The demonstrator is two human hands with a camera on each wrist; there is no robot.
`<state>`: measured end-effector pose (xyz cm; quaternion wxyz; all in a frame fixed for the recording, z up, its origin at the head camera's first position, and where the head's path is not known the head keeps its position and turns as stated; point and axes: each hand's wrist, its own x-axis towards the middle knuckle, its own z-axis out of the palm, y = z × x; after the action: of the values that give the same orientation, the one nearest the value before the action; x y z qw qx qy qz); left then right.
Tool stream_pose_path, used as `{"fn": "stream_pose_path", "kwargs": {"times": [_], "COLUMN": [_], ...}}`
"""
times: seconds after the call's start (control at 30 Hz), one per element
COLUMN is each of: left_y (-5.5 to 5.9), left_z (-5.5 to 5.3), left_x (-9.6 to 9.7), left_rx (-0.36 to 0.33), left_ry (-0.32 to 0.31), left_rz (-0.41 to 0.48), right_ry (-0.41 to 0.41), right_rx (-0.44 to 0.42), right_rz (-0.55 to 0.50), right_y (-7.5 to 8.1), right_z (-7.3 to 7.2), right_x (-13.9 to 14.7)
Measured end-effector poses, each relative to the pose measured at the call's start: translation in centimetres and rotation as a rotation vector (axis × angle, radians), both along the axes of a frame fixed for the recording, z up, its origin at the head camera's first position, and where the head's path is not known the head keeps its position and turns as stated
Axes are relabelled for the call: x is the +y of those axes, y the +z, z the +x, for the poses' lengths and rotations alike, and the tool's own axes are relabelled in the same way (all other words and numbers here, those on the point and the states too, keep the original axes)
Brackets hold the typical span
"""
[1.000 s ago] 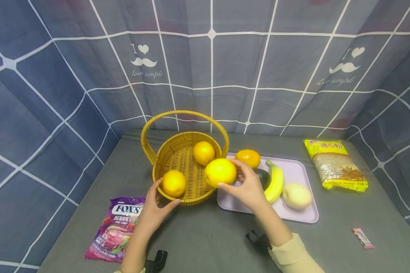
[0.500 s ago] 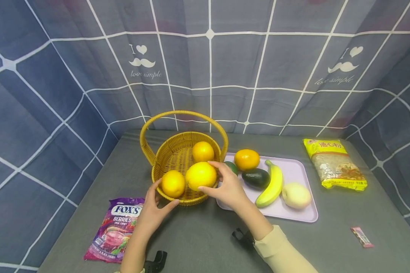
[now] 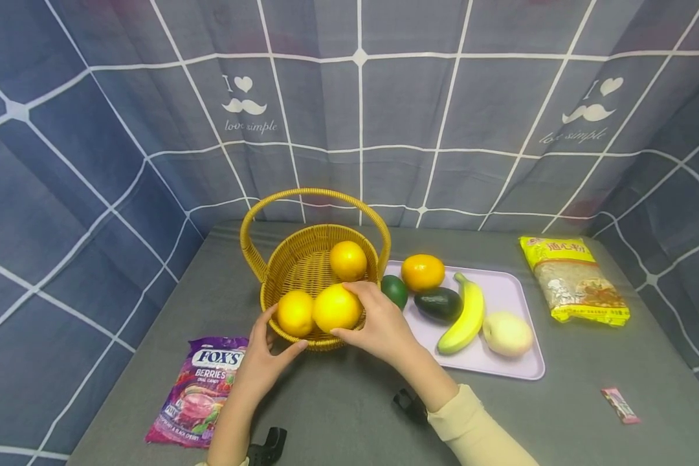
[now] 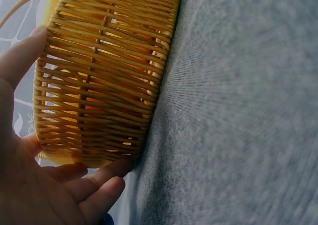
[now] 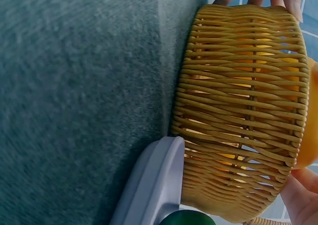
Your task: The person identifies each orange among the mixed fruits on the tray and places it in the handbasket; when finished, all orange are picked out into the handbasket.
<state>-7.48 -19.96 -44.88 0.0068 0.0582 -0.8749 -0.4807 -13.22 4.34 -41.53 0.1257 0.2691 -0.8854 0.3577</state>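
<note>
My left hand (image 3: 265, 362) holds the near left side of a woven, honey-coloured basket (image 3: 314, 346) with a tall arched handle. In the left wrist view, the thumb (image 4: 25, 53) is at the rim and the fingers lie along the outer wall. With its thumb and fingers, my right hand (image 3: 381, 323) grips a bright yellow-orange orange (image 3: 336, 307) low in the front of the basket. Beside it sits another orange (image 3: 295, 313), and a third orange (image 3: 348, 261) lies towards the back. Whether the gripped one touches the basket floor cannot be seen.
Right of the basket, a lilac tray (image 3: 501, 369) bears an orange fruit (image 3: 422, 272), two avocados (image 3: 438, 304), a banana (image 3: 463, 317) and a pale peach (image 3: 507, 334). A purple candy bag (image 3: 195, 395), a yellow food packet (image 3: 576, 281) and a small wrapped sweet (image 3: 620, 406) lie around.
My right hand has carried the orange left from over the tray's edge and down into the basket, beside the front orange. The left hand has stayed on the basket.
</note>
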Motion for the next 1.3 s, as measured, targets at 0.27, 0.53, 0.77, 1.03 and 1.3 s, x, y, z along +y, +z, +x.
{"fn": "stream_pose_path", "kwargs": {"times": [0.27, 0.53, 0.77, 1.03, 1.3], "left_y": [0.0, 0.1, 0.2, 0.4, 0.3], "left_z": [-0.1, -0.1, -0.1, 0.1, 0.0], "left_x": [0.1, 0.1, 0.1, 0.0, -0.1], "left_rx": [-0.003, -0.020, -0.022, -0.019, -0.018], "left_ry": [-0.001, 0.005, 0.001, -0.003, -0.015], "left_rz": [0.001, 0.000, -0.002, -0.003, 0.011], "right_ry": [0.010, 0.017, 0.008, -0.039, -0.084], "right_rx": [0.060, 0.060, 0.038, -0.012, -0.037], "right_rz": [0.038, 0.017, -0.009, -0.053, -0.145], "right_y": [-0.2, -0.4, -0.4, 0.4, 1.3], "right_z": [0.1, 0.2, 0.2, 0.3, -0.2], "right_x": [-0.1, 0.1, 0.5, 2.1, 5.0]}}
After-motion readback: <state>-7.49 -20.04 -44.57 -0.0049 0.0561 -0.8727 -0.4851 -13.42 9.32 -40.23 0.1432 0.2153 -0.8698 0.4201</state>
